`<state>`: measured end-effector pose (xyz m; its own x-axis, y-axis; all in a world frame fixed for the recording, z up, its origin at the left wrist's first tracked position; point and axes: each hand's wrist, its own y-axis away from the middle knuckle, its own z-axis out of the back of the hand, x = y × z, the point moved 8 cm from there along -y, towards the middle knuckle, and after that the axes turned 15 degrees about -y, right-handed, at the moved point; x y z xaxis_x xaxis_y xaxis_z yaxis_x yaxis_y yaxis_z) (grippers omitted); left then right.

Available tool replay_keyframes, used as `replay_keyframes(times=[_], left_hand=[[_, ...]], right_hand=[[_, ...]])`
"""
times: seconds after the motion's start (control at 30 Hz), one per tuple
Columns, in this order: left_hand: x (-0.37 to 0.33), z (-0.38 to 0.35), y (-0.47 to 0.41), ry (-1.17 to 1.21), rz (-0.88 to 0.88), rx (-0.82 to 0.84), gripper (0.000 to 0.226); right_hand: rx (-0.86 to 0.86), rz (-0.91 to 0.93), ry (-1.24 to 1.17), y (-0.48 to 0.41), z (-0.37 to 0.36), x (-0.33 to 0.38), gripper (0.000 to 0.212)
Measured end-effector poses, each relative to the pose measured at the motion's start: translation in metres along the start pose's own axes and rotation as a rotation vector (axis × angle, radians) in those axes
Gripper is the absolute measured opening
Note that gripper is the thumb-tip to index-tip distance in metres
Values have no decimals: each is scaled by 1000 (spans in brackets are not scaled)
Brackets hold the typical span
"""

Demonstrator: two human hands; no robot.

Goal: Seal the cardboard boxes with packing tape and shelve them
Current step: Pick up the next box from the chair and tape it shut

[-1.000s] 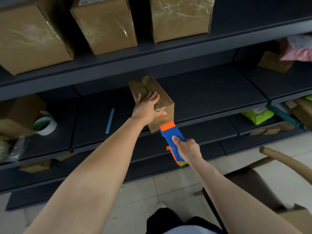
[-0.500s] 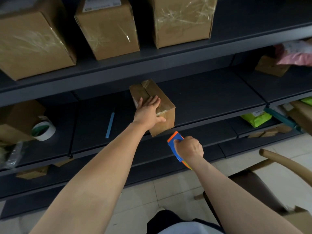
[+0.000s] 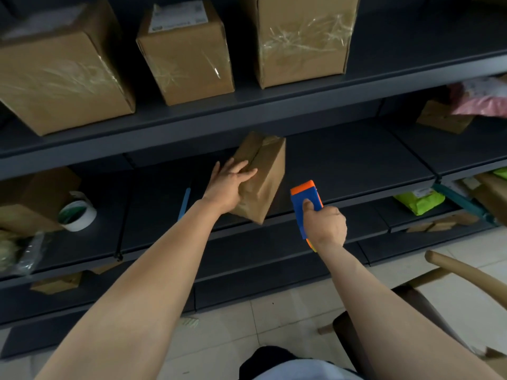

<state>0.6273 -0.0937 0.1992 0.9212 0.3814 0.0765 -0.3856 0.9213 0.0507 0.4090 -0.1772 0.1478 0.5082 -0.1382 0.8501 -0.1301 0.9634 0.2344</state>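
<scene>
The small box point(image 3: 263, 171) sits tilted at the front edge of the middle shelf point(image 3: 356, 165), its near lower corner jutting past the shelf's lip. It looks light, since one hand tips it. The cardboard is stiff but would likely dent at the flaps, so I judge the best hold is across two opposite side faces or flat under the base, not at the top seam. The left hand point(image 3: 229, 185) lies on its top and near face, fingers fairly straight and spread, pressing rather than clamping. The right hand point(image 3: 325, 226), just in front of the shelf's lip, has its fingers curled tight round the blue-and-orange tape dispenser point(image 3: 306, 196), thumb pressed on the blue body. The roll and blade are hidden behind that hand. Blur keeps me from telling whether the top seam is fully taped — and the box's underside is out of sight, so whether it rests on the shelf or hangs lifted I cannot tell.
</scene>
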Motion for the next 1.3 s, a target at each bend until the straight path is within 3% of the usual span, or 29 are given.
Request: replay_keyframes(times=[0.07,0.13,0.2,0.27,0.33,0.43,0.6,0.87,1.0,1.3], left_hand=[[15,3,8,175,110,-53,66],[32,7,18,424,322,-187,52],[41,8,28,481,585,-266,41],[40,-8,35,539,823,-100,79],[32,-30,39,774,945,81,99],[28,-39,31,1104,906,48,77],[45,-32,25,1152,858,-11,47],[64,-38,10,1229,875,-54,43],[77,-36,-2,1164,822,-32,41],[86,-28,-17,1013,664,-38,38]], right_hand=[[-37,7,-38,-1,4,5,46],[-64,13,-60,-3,7,10,45],[-71,32,-77,-3,7,16,43],[-69,65,-96,-1,5,21,41],[-49,110,-123,1,3,28,40],[-4,204,-167,3,1,41,38],[16,368,-99,7,10,73,44],[132,303,-65,1,17,95,49],[307,197,-155,-2,9,93,50],[485,83,-337,-8,3,88,37]])
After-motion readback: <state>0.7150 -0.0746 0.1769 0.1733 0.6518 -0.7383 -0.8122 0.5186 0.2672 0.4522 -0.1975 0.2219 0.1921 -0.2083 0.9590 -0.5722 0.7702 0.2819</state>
